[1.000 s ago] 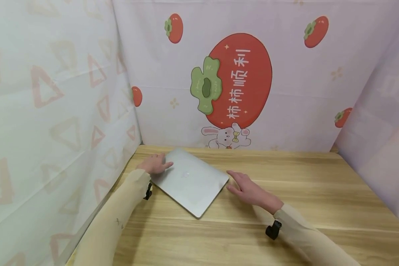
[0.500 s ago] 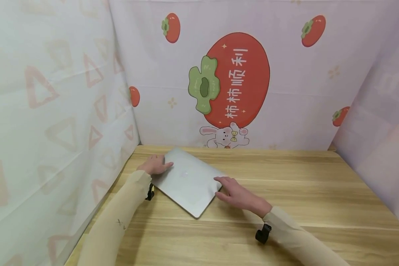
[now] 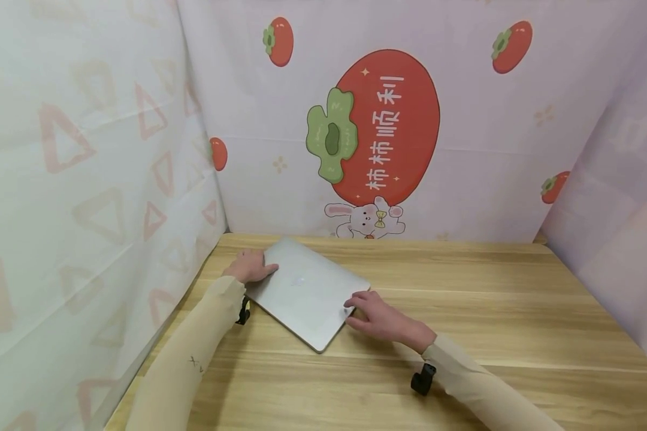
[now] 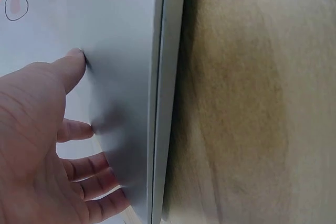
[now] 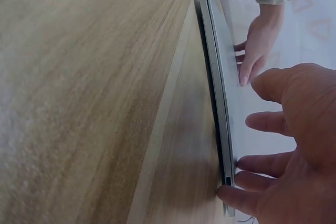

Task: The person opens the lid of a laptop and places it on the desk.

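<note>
A closed silver laptop (image 3: 307, 299) lies at a slant on the wooden table, one corner pointing toward me. My left hand (image 3: 250, 266) rests on its far-left side, and in the left wrist view the thumb and fingertips touch the lid (image 4: 118, 45). Over the right edge is my right hand (image 3: 380, 317), its fingers loosely bent. From the right wrist, some fingertips (image 5: 265, 163) appear to touch the lid near the edge, while the thumb stays off it. Neither hand grips the laptop.
The wood-grain table (image 3: 463, 299) extends to the right and front of the laptop. A patterned cloth (image 3: 275, 120) hangs behind the table, and another cloth (image 3: 113, 179) closes off the left side. Black wrist cameras (image 3: 423, 378) sit under both wrists.
My right hand has moved left from beside the laptop to over its right edge, and its fingers have lowered and bent slightly. The left hand and laptop stay in place.
</note>
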Motion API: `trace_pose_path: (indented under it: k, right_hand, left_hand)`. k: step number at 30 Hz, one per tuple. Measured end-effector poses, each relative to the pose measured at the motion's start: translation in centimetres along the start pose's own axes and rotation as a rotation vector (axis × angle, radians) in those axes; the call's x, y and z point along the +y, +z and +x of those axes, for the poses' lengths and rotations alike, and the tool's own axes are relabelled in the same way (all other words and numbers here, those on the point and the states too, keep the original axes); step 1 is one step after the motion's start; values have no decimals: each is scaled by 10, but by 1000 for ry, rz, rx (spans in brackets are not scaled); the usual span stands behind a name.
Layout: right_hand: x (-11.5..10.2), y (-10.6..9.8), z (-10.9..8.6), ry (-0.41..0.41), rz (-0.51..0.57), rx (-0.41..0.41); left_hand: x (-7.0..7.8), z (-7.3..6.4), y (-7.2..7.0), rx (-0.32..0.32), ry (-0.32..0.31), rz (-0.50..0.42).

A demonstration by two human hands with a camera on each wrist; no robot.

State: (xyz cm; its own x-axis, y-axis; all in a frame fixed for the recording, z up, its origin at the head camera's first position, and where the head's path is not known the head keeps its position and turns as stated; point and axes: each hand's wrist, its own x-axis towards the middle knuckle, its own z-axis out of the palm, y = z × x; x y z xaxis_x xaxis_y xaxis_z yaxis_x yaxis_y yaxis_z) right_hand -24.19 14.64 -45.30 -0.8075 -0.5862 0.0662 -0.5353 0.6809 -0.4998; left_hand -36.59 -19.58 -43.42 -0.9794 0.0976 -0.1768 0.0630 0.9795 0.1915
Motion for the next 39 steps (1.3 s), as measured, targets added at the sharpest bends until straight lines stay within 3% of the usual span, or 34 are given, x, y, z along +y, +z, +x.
trace_pose_path:
  k: [19,39]
  right_hand:
    - [4,3,1,17,-55,-23]
    - [6,2,-5,35,-42,-17]
  left_hand:
    - [6,-4,-3,-29,-133,-51]
    - [10,-10,-1,-37,-144,-7]
